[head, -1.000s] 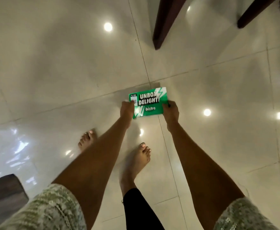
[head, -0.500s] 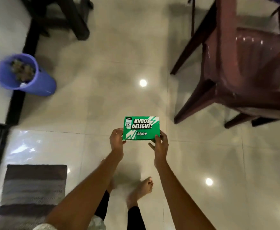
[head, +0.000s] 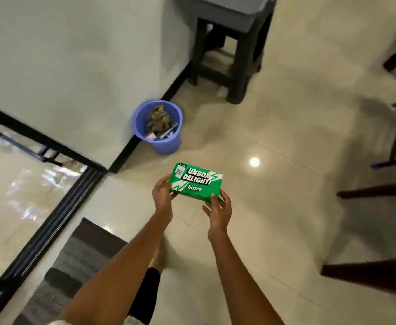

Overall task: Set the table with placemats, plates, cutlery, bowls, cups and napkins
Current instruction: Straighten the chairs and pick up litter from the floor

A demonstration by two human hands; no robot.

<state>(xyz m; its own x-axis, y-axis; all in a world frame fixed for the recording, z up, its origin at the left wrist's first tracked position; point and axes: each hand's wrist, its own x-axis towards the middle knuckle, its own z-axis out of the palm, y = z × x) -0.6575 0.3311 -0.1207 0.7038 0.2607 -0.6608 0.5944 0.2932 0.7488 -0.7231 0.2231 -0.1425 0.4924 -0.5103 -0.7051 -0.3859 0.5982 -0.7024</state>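
Above the glossy floor (head: pixel 274 207), a green box (head: pixel 195 182) reads "UNBOX DELIGHT!" and "bistro". Left hand (head: pixel 163 199) and right hand (head: pixel 219 211) each grasp one end of it.

A pale, glossy tiled floor (head: pixel 286 127) is seen, with a round ceiling light mirrored in it. A purple bin (head: pixel 166 143) holding rubbish is stood on the floor against the black skirting at the foot of the wall. A dark stool (head: pixel 236 66) is set farther along the same wall. A grey striped mat (head: pixel 75 261) is laid beside the black door track at the floor's left edge. Dark furniture legs (head: pixel 377 191) are planted along the right edge.
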